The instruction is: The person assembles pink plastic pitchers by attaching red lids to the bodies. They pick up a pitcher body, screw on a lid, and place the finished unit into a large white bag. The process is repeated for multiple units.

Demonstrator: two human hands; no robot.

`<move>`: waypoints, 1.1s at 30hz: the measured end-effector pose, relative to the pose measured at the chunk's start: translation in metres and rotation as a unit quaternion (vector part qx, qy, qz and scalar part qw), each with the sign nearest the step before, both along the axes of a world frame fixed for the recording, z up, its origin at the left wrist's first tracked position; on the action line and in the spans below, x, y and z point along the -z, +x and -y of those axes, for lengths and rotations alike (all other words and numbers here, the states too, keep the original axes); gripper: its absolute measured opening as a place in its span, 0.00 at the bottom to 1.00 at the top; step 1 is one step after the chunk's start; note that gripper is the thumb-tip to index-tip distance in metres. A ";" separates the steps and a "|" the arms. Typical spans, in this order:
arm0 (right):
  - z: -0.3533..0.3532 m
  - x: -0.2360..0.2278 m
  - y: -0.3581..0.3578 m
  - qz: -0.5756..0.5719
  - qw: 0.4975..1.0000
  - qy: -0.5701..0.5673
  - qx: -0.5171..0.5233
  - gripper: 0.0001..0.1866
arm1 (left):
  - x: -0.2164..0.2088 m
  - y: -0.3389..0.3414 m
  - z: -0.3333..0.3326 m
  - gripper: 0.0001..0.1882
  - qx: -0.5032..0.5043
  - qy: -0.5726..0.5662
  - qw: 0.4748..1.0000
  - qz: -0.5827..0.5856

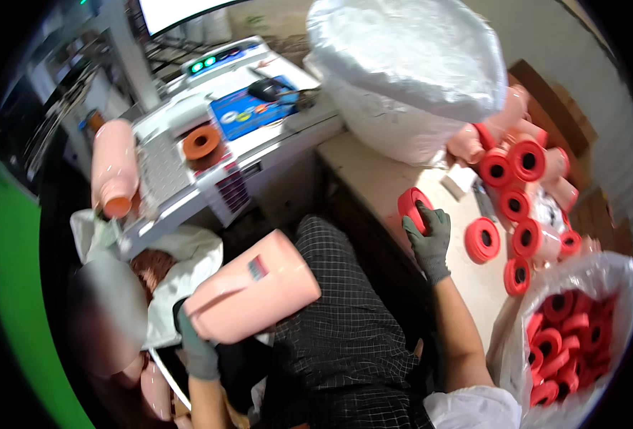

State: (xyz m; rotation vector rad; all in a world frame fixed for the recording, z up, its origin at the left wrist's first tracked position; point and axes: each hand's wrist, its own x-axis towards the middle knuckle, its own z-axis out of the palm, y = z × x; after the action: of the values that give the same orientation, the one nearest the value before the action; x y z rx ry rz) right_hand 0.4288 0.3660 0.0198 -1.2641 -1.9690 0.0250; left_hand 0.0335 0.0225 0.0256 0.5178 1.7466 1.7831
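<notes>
In the head view, the left hand (201, 349) holds the pink jug (263, 294) toward seven o'clock, fingers partly hidden; the right hand's (433, 242) fingers grip a red cap (409, 205) at three, near the bench (459, 307) edge. Held at one end, the jug might slip if that grip loosened.

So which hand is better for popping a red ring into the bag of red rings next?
Probably the right hand: it holds a red ring and is on the bag's side. The left hand is farther away, holding the pink bottle.
</notes>
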 end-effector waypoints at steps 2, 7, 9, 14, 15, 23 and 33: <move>0.039 -0.034 -0.053 -0.278 0.942 -0.148 -0.113 0.25 | 0.030 0.013 -0.010 0.30 0.037 0.050 0.995 0.072; 0.092 -0.084 -0.122 -0.251 0.890 -0.161 -0.344 0.33 | 0.052 0.023 -0.022 0.28 0.103 0.191 0.945 0.246; 0.094 -0.090 -0.120 -0.246 0.881 -0.099 -0.391 0.35 | 0.036 0.031 -0.032 0.27 0.116 0.196 0.930 0.289; 0.101 -0.082 -0.102 -0.229 0.844 -0.065 -0.481 0.32 | 0.014 0.043 -0.038 0.25 0.253 0.025 0.964 0.077; 0.102 -0.083 -0.097 -0.228 0.837 -0.068 -0.493 0.31 | 0.023 0.046 -0.037 0.25 0.266 0.016 0.961 0.077; 0.118 -0.096 -0.079 -0.198 0.882 -0.060 -0.422 0.25 | -0.029 0.059 -0.038 0.20 0.206 0.058 0.976 -0.032; 0.092 -0.042 -0.067 -0.450 0.610 -0.594 -0.269 0.24 | -0.060 0.058 -0.011 0.15 0.240 0.049 0.855 -0.457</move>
State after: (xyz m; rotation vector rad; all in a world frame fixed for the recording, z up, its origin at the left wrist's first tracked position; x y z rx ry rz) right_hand 0.3617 0.2740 0.0621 -0.8610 -1.1338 2.1234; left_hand 0.0912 0.0333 0.0861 1.9012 1.8142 1.3150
